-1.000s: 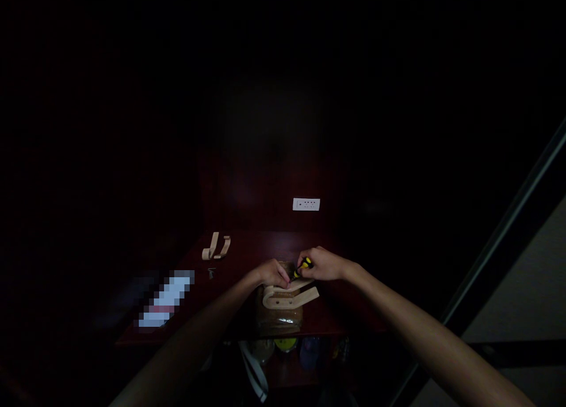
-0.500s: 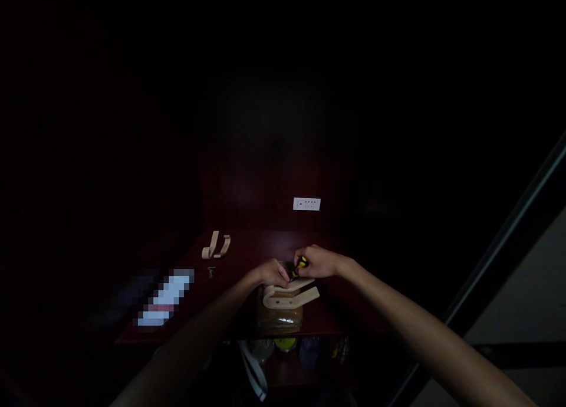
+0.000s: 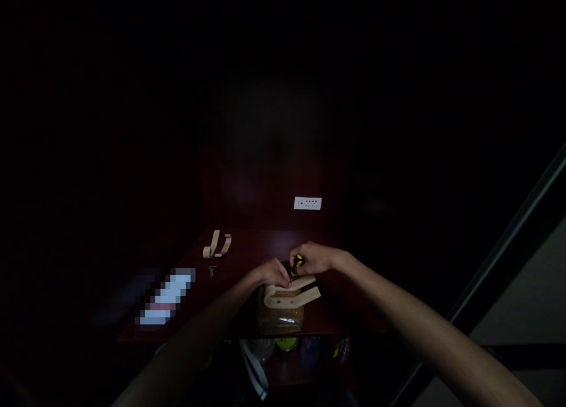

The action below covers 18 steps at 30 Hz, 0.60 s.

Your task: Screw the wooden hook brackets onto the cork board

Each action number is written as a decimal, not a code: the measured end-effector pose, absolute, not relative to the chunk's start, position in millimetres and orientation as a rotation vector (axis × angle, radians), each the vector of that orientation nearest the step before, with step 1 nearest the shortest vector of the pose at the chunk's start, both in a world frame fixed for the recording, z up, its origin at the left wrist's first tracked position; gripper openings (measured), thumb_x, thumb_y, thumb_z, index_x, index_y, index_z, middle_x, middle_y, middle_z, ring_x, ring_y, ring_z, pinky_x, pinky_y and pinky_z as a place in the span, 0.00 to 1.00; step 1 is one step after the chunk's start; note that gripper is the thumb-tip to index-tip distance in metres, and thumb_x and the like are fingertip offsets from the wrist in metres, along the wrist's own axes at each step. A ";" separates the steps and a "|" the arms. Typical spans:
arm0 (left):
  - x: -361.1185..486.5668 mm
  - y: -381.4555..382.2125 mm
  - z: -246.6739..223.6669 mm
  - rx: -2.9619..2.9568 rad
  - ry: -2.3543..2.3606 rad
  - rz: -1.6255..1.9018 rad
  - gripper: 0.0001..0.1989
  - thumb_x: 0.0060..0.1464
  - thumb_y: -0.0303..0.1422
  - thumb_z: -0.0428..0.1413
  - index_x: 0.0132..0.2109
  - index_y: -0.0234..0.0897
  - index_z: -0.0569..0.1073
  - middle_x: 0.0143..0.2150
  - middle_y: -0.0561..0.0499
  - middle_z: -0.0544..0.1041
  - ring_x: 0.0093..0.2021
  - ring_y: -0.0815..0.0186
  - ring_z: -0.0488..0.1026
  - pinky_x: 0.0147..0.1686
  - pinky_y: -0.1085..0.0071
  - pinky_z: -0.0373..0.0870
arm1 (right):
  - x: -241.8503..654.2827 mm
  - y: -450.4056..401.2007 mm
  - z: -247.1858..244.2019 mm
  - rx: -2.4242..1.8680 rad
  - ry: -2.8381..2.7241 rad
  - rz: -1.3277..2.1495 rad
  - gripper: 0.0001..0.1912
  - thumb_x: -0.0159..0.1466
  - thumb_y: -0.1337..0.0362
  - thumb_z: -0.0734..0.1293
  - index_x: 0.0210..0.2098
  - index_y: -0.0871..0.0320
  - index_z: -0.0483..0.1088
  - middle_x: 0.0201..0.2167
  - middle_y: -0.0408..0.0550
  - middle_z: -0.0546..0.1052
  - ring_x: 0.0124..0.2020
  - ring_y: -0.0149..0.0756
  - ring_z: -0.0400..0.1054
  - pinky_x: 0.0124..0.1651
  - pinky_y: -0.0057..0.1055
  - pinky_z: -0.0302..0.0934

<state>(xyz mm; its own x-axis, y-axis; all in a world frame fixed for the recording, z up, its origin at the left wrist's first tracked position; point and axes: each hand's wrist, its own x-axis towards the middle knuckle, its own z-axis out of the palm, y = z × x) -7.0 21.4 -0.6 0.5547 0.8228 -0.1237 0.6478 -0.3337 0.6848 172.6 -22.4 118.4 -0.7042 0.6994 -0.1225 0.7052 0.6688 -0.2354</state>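
A short screwdriver (image 3: 299, 261) with a black and yellow handle is gripped in my right hand (image 3: 313, 257), its tip pointing down at a curved wooden piece (image 3: 287, 302). This pale U-shaped piece has two holes in its near arm and lies on a brown, shiny, plastic-wrapped block (image 3: 280, 321). My left hand (image 3: 274, 272) has its fingers closed at the far arm of the wooden piece, close to the screwdriver tip. Whether a screw sits between those fingers is too dark and small to see.
Two more curved wooden pieces (image 3: 214, 245) lie at the back left of the dark red table (image 3: 260, 239). Some small screws (image 3: 212, 271) are in front of them. A blurred-out bright rectangle (image 3: 168, 298) lies left. A white socket panel (image 3: 308, 203) is on the back wall; a shelf below holds several items.
My right hand and the screwdriver have shifted slightly left, and the handle stands more upright. My left hand and the wooden piece keep their places.
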 end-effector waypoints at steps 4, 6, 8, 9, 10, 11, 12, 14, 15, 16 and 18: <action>-7.1 19.6 0.2 2.077 1.187 0.334 0.16 0.37 0.37 0.63 0.36 0.35 0.81 0.30 0.51 0.80 0.28 0.69 0.71 0.29 0.76 0.66 | 167.4 -21.7 124.6 1.219 2.763 -0.408 0.14 0.53 0.64 0.67 0.40 0.56 0.74 0.32 0.44 0.77 0.31 0.32 0.69 0.33 0.24 0.58; -6.9 19.1 0.5 2.073 1.197 0.326 0.16 0.37 0.37 0.62 0.37 0.34 0.81 0.30 0.51 0.80 0.27 0.69 0.71 0.28 0.77 0.65 | 165.7 -21.6 127.2 1.231 2.729 -0.413 0.14 0.53 0.64 0.68 0.40 0.56 0.74 0.32 0.45 0.77 0.31 0.33 0.69 0.33 0.24 0.58; -6.6 19.0 0.7 2.073 1.189 0.319 0.15 0.38 0.36 0.62 0.36 0.35 0.81 0.29 0.52 0.80 0.27 0.70 0.70 0.28 0.77 0.65 | 164.8 -21.1 128.6 1.231 2.720 -0.425 0.14 0.53 0.64 0.68 0.40 0.57 0.75 0.33 0.46 0.78 0.31 0.33 0.70 0.33 0.24 0.59; -6.5 19.1 0.8 2.074 1.185 0.322 0.15 0.38 0.36 0.62 0.36 0.35 0.81 0.29 0.52 0.80 0.27 0.70 0.70 0.28 0.78 0.65 | 164.6 -20.7 128.9 1.232 2.719 -0.428 0.14 0.53 0.63 0.68 0.40 0.58 0.75 0.33 0.46 0.78 0.31 0.34 0.70 0.33 0.24 0.59; -6.5 19.2 0.8 2.073 1.184 0.326 0.15 0.38 0.36 0.62 0.36 0.35 0.81 0.29 0.52 0.80 0.26 0.70 0.70 0.28 0.78 0.65 | 164.5 -20.1 129.0 1.234 2.718 -0.430 0.14 0.53 0.63 0.68 0.40 0.58 0.75 0.33 0.47 0.78 0.32 0.34 0.70 0.33 0.24 0.59; -6.6 19.3 0.7 2.069 1.186 0.328 0.15 0.37 0.36 0.63 0.35 0.36 0.81 0.29 0.53 0.80 0.26 0.70 0.70 0.28 0.78 0.65 | 164.3 -19.3 128.9 1.240 2.716 -0.433 0.14 0.53 0.63 0.68 0.40 0.59 0.75 0.33 0.47 0.78 0.32 0.34 0.70 0.32 0.24 0.59; -6.8 19.4 0.7 2.064 1.191 0.328 0.15 0.37 0.37 0.63 0.35 0.36 0.81 0.29 0.53 0.80 0.27 0.70 0.70 0.28 0.78 0.65 | 164.1 -18.6 128.7 1.248 2.709 -0.440 0.14 0.54 0.63 0.68 0.40 0.59 0.75 0.33 0.47 0.78 0.31 0.33 0.70 0.32 0.24 0.58; -7.4 19.5 0.6 2.062 1.186 0.332 0.15 0.36 0.37 0.63 0.35 0.36 0.81 0.29 0.52 0.80 0.27 0.70 0.70 0.29 0.78 0.65 | 163.2 -17.4 128.4 1.268 2.680 -0.463 0.14 0.54 0.61 0.67 0.40 0.59 0.75 0.31 0.47 0.78 0.30 0.32 0.69 0.30 0.23 0.58; -7.7 19.6 0.4 2.064 1.172 0.334 0.15 0.36 0.37 0.63 0.35 0.36 0.81 0.29 0.52 0.80 0.27 0.70 0.71 0.29 0.78 0.66 | 162.5 -17.0 128.5 1.281 2.661 -0.468 0.14 0.55 0.61 0.67 0.39 0.60 0.75 0.30 0.47 0.78 0.28 0.32 0.69 0.29 0.23 0.57; -8.0 19.6 0.3 2.067 1.152 0.337 0.16 0.37 0.37 0.63 0.35 0.35 0.81 0.30 0.52 0.80 0.28 0.70 0.71 0.29 0.78 0.66 | 161.6 -16.9 128.7 1.292 2.641 -0.465 0.14 0.56 0.60 0.66 0.39 0.60 0.75 0.28 0.46 0.78 0.27 0.31 0.69 0.28 0.23 0.57; -8.3 19.8 -0.2 2.069 1.124 0.338 0.16 0.37 0.37 0.63 0.36 0.35 0.81 0.30 0.52 0.80 0.28 0.69 0.71 0.29 0.78 0.66 | 159.7 -17.4 129.5 1.309 2.616 -0.431 0.15 0.56 0.58 0.66 0.37 0.62 0.75 0.26 0.47 0.77 0.25 0.31 0.68 0.27 0.23 0.56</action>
